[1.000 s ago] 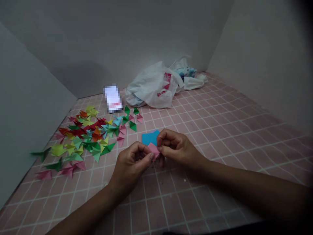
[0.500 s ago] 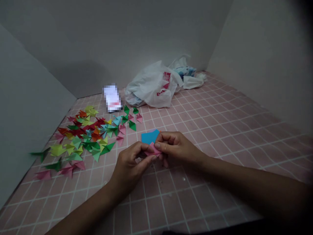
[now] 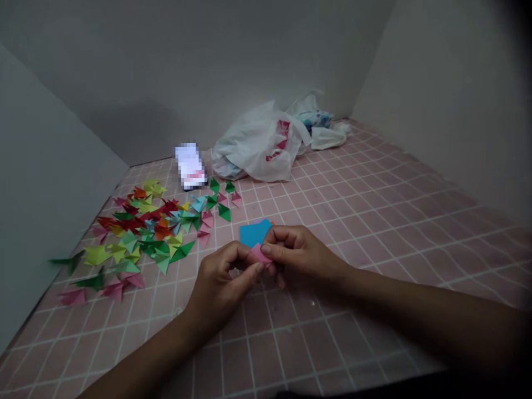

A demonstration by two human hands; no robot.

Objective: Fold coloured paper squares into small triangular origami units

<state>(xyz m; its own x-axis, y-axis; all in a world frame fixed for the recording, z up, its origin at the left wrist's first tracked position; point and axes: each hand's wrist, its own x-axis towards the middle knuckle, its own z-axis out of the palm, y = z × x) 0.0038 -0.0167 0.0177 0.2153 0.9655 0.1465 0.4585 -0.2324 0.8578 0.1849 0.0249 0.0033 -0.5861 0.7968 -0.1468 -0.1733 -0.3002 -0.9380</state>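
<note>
A small folded piece of pink paper [image 3: 261, 254] is pinched between my two hands, just above the tiled surface. My left hand [image 3: 224, 277] grips its left side between thumb and fingers. From the right, my right hand [image 3: 297, 252] holds it with the thumb on top and the fingers curled. Parts of the paper are hidden by the fingertips. Just behind my hands lies blue paper [image 3: 252, 233], with a bit of orange showing at its right edge.
Many folded paper pieces [image 3: 160, 228] in red, green, yellow, pink and blue spread over the left side. Behind them a lit phone [image 3: 190, 166] leans upright. White plastic bags [image 3: 257, 147] lie at the back. Walls enclose the pink tiled surface [image 3: 374, 205].
The fingers have shifted slightly on the pink paper, and it now shows as a smaller, more compact shape. Both hands stay in nearly the same place.
</note>
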